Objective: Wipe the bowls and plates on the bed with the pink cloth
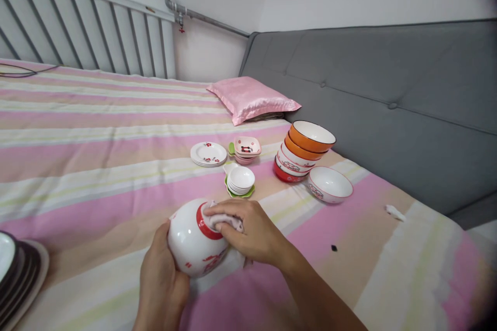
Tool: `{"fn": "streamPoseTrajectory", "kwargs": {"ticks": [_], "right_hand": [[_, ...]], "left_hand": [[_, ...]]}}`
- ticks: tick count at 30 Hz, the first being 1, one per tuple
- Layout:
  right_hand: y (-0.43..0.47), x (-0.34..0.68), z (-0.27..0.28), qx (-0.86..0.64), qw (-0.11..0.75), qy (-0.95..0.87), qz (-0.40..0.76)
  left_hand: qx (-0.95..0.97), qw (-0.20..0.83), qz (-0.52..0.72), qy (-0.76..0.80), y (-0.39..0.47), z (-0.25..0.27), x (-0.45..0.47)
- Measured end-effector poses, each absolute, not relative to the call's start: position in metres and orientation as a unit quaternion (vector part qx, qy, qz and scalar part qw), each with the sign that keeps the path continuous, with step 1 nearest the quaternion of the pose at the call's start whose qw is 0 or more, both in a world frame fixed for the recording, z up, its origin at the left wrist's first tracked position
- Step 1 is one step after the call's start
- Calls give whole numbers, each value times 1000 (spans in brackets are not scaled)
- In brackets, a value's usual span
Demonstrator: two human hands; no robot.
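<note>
Tipped on its side, a white bowl [190, 248] with red flowers and a red foot ring is held above the striped bedspread. My left hand [163, 269] grips it around the rim side. My right hand [252, 230] pinches a crumpled white cloth [225, 221] and presses it against the bowl's base. Part of the cloth hangs below the right fingers. The bowl's inside faces away and is hidden. Just beyond the hands are small white dishes [241, 178] stacked on a green-edged dish.
White flowered plates [208, 154] and small pink dishes [247, 147] lie farther back. A tall stack of orange, white and red bowls [306, 147] stands right, beside a single bowl [331, 185]. Dark-rimmed plates [23, 274] sit at left. A pink pillow [254, 97] rests by the grey headboard [368, 77].
</note>
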State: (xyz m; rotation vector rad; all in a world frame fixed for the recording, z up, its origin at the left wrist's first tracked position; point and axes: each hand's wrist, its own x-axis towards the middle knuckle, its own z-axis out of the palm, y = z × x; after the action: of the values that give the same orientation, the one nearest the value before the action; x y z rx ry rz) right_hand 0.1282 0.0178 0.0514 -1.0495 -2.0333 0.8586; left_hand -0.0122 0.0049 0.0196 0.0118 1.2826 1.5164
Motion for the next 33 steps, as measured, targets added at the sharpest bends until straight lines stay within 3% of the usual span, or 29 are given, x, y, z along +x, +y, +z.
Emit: {"fn": "streamPoseTrajectory", "kwargs": {"ticks": [8,15,21,28,33], "right_hand": [[20,126,40,-457,316,-804,211],[10,136,56,-473,260,-804,249],[12,131,58,-426,319,-779,331],[18,130,51,-482,347,-751,287],[5,132,67,-473,429,-726,255]], "left_hand": [[-1,542,649,534,6,24,-10],[-11,543,643,540,6,21,-11],[7,540,642,544,5,20,-11],[41,532,645,547,2,22,-8],[65,536,648,536,3,24,-2]]}}
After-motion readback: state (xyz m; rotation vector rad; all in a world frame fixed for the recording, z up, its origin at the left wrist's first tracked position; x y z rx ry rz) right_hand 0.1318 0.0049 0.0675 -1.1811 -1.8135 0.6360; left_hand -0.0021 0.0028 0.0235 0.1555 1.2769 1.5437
